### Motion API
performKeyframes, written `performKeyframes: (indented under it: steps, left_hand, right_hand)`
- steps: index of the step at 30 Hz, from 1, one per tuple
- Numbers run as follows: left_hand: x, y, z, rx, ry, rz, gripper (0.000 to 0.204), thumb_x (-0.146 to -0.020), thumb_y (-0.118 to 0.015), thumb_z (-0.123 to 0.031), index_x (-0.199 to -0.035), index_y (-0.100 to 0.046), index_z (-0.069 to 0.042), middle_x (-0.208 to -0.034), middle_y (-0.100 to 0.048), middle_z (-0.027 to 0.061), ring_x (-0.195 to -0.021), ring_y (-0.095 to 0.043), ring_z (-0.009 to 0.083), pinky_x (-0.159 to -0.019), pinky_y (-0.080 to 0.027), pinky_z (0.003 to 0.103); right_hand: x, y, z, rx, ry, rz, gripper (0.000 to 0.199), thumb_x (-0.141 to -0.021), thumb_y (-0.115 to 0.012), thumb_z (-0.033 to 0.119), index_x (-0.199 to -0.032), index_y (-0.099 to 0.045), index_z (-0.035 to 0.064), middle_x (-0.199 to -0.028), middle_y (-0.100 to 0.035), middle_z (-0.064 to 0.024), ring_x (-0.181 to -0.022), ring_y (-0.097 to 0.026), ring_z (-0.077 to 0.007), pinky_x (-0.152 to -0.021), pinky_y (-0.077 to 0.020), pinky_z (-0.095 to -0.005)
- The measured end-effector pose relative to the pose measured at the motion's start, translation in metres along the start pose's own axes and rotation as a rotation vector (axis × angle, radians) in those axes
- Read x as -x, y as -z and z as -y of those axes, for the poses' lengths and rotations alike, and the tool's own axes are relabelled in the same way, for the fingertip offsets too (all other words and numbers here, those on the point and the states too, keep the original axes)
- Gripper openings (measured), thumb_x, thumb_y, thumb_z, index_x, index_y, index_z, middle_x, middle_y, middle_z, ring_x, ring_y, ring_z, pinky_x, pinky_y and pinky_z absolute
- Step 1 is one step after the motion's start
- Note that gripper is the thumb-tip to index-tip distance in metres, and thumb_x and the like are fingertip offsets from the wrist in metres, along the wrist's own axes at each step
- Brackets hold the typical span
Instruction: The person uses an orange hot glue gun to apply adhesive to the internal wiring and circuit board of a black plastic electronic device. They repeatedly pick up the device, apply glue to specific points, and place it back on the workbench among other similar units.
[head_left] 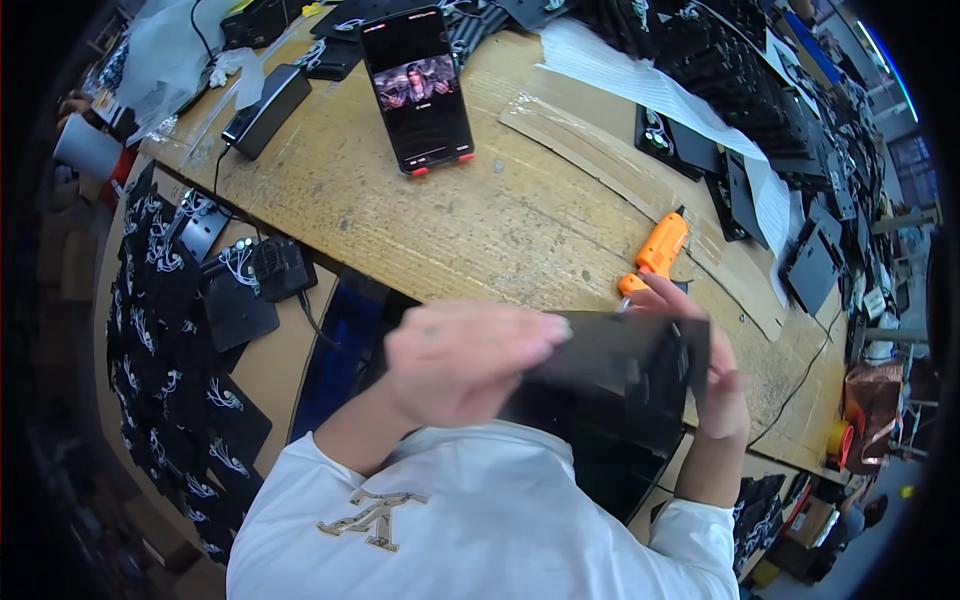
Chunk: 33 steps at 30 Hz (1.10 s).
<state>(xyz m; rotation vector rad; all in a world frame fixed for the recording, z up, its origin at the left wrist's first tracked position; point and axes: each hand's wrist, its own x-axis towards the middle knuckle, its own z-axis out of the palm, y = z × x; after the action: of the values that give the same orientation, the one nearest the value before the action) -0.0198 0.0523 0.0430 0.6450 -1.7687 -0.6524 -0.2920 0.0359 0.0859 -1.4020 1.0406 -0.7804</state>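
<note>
A flat black plastic panel point(625, 370) is in front of my chest, slightly blurred. My right hand point(718, 375) grips its right end, with the thumb and fingers around the edge. At the panel's left end is my left hand point(455, 360), smeared by motion, its fingers pointing right across the panel. Whether those fingers grip it or only touch it, I cannot tell. Just beyond my right hand an orange glue gun point(662, 245) lies on the wooden table point(430, 235).
A phone point(420, 100) with its screen lit stands at the table's far side. A black box-shaped device point(268, 110) is left of it. Black panels with white wires point(165, 350) are piled at the left. More black panels point(690, 70) are stacked at the far right, beside cardboard strips point(580, 150).
</note>
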Motion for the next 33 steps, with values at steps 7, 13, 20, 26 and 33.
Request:
performKeyframes:
  steps: [7,13,20,26,33]
  left_hand:
    - [-0.014,0.012,0.040,-0.415,-0.095,-0.399,0.040,-0.067,-0.079,-0.001,-0.102,-0.062,0.001,-0.076,-0.068,0.0129,-0.057,-0.065,0.0201,-0.051,-0.051,0.026]
    - [-0.004,0.001,0.072,-0.251,0.035,-0.049,0.020,-0.067,-0.072,-0.004,-0.086,-0.067,-0.001,-0.074,-0.066,0.0124,-0.063,-0.066,0.0277,-0.058,-0.052,0.030]
    - [-0.007,-0.002,0.060,-0.074,0.517,-0.355,0.015,-0.082,-0.067,-0.010,-0.092,-0.065,0.001,-0.066,-0.063,0.0053,-0.053,-0.059,0.0105,-0.050,-0.044,0.023]
    - [-0.010,0.002,0.065,-0.079,0.508,-0.327,0.014,-0.085,-0.064,-0.009,-0.093,-0.066,0.002,-0.065,-0.062,0.0053,-0.052,-0.057,0.0107,-0.050,-0.043,0.025]
    - [-0.010,0.001,0.064,-0.042,0.520,-0.364,0.016,-0.086,-0.064,-0.009,-0.095,-0.065,0.004,-0.068,-0.064,0.0072,-0.056,-0.058,0.0118,-0.053,-0.044,0.025]
  right_hand:
    - [-0.015,0.008,-0.034,1.286,0.090,-0.386,0.056,-0.068,-0.067,0.005,-0.121,-0.051,-0.0045,-0.118,-0.053,-0.0239,-0.110,-0.051,-0.0391,-0.094,-0.0427,-0.0425]
    - [-0.036,0.037,-0.021,1.299,-0.146,-0.198,0.037,-0.073,-0.062,0.004,-0.108,-0.055,-0.0022,-0.105,-0.059,-0.0195,-0.092,-0.059,-0.0350,-0.082,-0.0496,-0.0403]
    - [-0.041,0.052,-0.029,-0.115,0.209,-0.171,0.051,-0.085,-0.049,0.055,-0.078,-0.050,0.0046,-0.120,-0.050,-0.0233,-0.114,-0.049,-0.0350,-0.078,-0.0494,-0.0387]
    - [-0.050,0.021,-0.058,-0.162,0.134,0.088,0.074,-0.080,-0.040,0.077,-0.082,-0.059,0.0057,-0.082,-0.055,-0.0087,-0.079,-0.051,-0.0251,-0.068,-0.0433,-0.0370]
    - [-0.059,0.006,-0.059,0.111,0.242,0.103,0.063,-0.083,-0.056,0.060,-0.089,-0.061,-0.0030,-0.080,-0.062,-0.0131,-0.070,-0.062,-0.0271,-0.064,-0.0498,-0.0359]
